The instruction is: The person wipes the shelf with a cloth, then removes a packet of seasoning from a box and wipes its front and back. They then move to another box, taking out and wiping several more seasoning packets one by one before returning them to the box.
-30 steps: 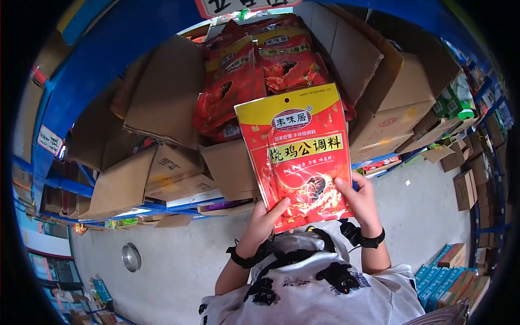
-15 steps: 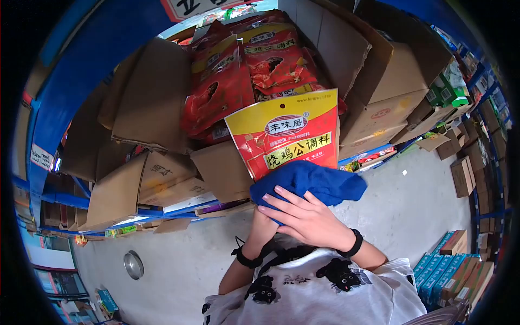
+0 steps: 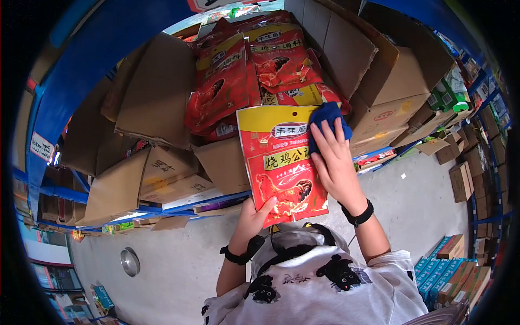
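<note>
A red and yellow seasoning packet (image 3: 284, 168) stands upright in front of my chest, its printed face toward the camera. My left hand (image 3: 253, 219) grips its lower left edge, the thumb lying on the front. Against the packet's upper right part is a bunched blue cloth (image 3: 327, 122), pressed there under my right hand (image 3: 337, 162), whose fingers are spread over it. Just behind, similar red packets (image 3: 222, 92) fill an opened cardboard box (image 3: 157, 95).
More cardboard boxes (image 3: 387, 116) stand along the blue shelf (image 3: 81, 81). A metal bowl (image 3: 130, 261) lies on the grey floor (image 3: 179, 265) at lower left. Teal and brown boxes (image 3: 441, 276) are stacked at lower right.
My right hand and the blue cloth have moved up and right, from the packet's lower part to its upper right. More of the packet's front shows, and my left hand is lower left.
</note>
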`<state>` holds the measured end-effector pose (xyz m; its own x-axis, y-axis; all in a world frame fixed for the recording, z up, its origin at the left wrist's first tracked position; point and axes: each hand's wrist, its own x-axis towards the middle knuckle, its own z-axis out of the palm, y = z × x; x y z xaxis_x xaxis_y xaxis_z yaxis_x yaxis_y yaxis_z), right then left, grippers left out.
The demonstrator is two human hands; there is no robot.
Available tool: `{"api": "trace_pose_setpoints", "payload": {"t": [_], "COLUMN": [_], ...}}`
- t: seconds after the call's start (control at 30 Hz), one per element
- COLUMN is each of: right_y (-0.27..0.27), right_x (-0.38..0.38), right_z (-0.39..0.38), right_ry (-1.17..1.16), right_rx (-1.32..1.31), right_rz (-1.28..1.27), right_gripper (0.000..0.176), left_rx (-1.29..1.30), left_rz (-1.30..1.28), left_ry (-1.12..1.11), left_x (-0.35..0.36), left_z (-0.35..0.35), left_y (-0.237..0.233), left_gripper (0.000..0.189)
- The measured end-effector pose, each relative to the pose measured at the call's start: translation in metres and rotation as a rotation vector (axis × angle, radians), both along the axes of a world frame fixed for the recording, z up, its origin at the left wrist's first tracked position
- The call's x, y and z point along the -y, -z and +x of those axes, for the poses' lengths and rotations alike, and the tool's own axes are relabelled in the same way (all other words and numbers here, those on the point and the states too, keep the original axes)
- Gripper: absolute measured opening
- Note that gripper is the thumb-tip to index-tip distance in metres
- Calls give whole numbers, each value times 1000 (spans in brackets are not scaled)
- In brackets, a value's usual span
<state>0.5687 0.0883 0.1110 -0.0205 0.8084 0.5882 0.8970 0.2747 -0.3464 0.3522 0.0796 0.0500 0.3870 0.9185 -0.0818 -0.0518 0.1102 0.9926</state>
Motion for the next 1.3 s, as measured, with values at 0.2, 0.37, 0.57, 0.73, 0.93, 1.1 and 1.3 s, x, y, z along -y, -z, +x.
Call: {"api": "trace_pose_setpoints", "payload": {"t": [0.2,0.37,0.57,0.73,0.93,1.1,1.3], "right_y": [-8,-11,-9,-6,-17,7,21], "right_x": [11,0,-14,-11,27,46,40], "right_z": [-42,-42,-8,12,-15,-69,-55], "right_ry": [-550,-504,-83,-81,-344,-797,-582], "right_rx": [112,141,152,-79,-314,-142,-8], "right_rz": [-262,-162,117,261,107,-154,-140], "right_gripper": [47,46,53,50,51,45,51], "left_rx": [-62,-189,-78,-41,196,678,628], "left_rz": [185,211,27,-3,-34,-261,-243], "left_ry": [-36,-105,-129,-206,-343,-133,-179], "left_x": [-3,-3,3,3,7,15,6], "left_z": [2,-11,-16,-19,-17,-24,-11], "left_y": [5,7,-4,8,7,47,10], "left_gripper": [24,24,24,25,27,35,44]}}
